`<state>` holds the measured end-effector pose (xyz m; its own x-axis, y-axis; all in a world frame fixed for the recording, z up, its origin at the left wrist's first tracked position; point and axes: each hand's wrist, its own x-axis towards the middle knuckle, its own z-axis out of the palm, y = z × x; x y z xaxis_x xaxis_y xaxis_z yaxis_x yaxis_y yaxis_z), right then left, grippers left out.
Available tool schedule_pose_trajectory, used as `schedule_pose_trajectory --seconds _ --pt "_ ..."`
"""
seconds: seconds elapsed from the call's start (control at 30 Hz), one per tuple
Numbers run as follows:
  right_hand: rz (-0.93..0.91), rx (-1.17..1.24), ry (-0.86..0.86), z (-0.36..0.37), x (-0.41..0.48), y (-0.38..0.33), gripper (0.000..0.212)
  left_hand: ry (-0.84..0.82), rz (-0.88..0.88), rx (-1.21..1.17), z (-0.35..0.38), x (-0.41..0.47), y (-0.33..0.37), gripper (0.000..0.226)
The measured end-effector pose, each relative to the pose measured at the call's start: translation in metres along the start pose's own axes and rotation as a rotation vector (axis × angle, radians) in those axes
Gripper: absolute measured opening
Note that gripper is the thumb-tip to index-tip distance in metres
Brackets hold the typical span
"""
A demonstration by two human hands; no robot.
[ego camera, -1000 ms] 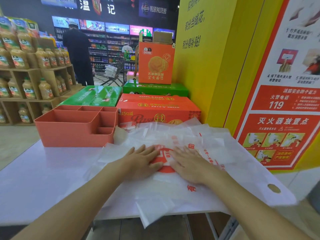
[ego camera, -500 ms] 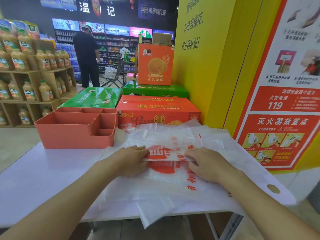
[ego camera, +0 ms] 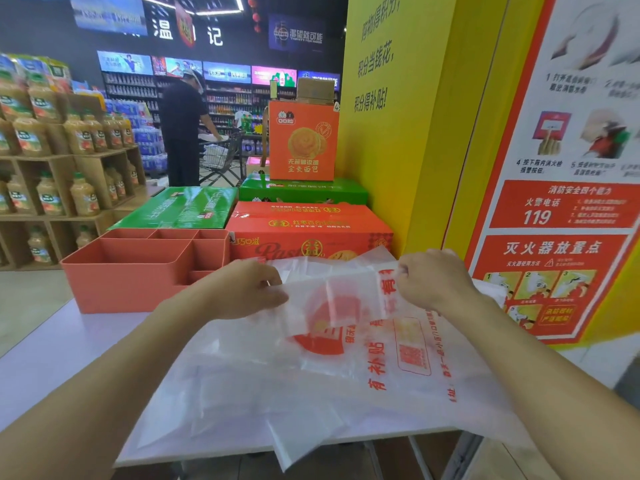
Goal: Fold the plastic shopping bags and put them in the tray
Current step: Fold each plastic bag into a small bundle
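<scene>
**1 folded bag lifted, tray waiting to the left**

The white table (ego camera: 52, 358) carries everything. A loose pile of bags (ego camera: 346, 393) covers its right half, and a few bags hang over the near edge. The orange tray (ego camera: 138, 271) stands at the far left of the table, just beside the pile, with its open compartments facing up. No bag shows inside it from this angle. Above the pile, 1 folded bag (ego camera: 332, 306) is stretched between 2 hands. The left hand (ego camera: 242, 289) pinches its left edge with curled fingers, and the right hand (ego camera: 429, 282) pinches its right edge the same way.

The likeliest failure is the fold springing open. The film looks thin and slick, so if either pinch loosens on the way to the tray, the layers would probably slide apart. A second risk is that the forearms pass low over the pile and could drag the overhanging bags off the near edge.

The room for moving is uneven. To the right and behind, the stacked boxes (ego camera: 311, 230) and the yellow pillar (ego camera: 398, 133) sit near the pile. To the left, the tabletop in front of the tray is bare, so that side looks like the easy path. The tray's near wall stands higher than the pile, so the bag would need to go over it.
</scene>
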<state>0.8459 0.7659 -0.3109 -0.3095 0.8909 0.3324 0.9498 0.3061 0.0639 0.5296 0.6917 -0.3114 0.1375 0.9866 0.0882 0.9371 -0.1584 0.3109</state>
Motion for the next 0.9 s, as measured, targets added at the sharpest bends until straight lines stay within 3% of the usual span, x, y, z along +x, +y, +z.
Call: schedule_pose_trajectory --seconds 0.1,0.2,0.3,0.47,0.63,0.8,0.9 --pt "0.020 -0.092 -0.019 0.009 0.007 -0.003 0.027 -0.062 -0.109 -0.187 0.006 0.006 0.005 0.012" --pt "0.006 -0.121 0.107 0.026 0.006 -0.016 0.037 -0.078 -0.216 -0.268 0.023 0.012 0.010 0.028" --pt "-0.135 0.107 0.143 0.038 -0.006 -0.037 0.030 -0.054 -0.331 -0.418 0.039 0.013 0.015 0.022" --pt "-0.241 0.500 -0.069 0.049 -0.034 -0.075 0.027 -0.047 -0.373 -0.644 0.060 0.016 0.021 0.009" --pt "-0.178 0.545 -0.151 0.058 -0.044 -0.087 0.033 -0.079 -0.357 -0.637 0.063 0.016 0.022 0.017" --pt "-0.130 0.537 -0.183 0.069 -0.046 -0.078 0.032 -0.328 -0.362 -0.575 0.042 0.001 0.007 0.037" --pt "-0.126 0.549 -0.161 0.070 -0.047 -0.077 0.029 -0.386 -0.398 -0.659 0.038 -0.003 -0.007 0.050"
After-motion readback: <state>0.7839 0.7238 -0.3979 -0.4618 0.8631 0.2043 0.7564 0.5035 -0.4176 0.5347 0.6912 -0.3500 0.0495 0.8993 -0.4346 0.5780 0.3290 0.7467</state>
